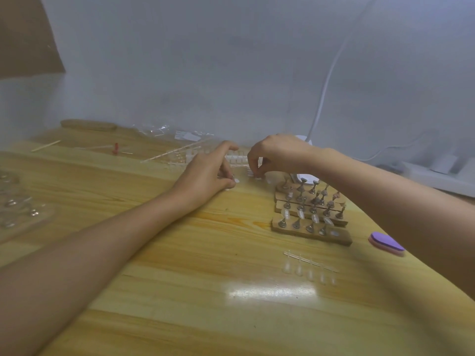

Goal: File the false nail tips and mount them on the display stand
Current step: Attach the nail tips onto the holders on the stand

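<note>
Purple buffer [386, 244] near display stand [340, 238]; right hand [273, 155] grip pinches tip strip [253, 173]; left hand [207, 172] grip unclear.

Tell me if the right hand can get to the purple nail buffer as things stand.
Probably yes. The purple nail buffer lies uncovered beside the right forearm; the right hand must first drop the nail tip strip it pinches.

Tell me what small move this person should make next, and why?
Probably snap one tip off the nail tip strip that the right hand pinches, with the left hand close beside it to steady. Both hands meet at that strip, the purple file lies untouched beside the display stand, and several of the stand's holders look bare.
</note>
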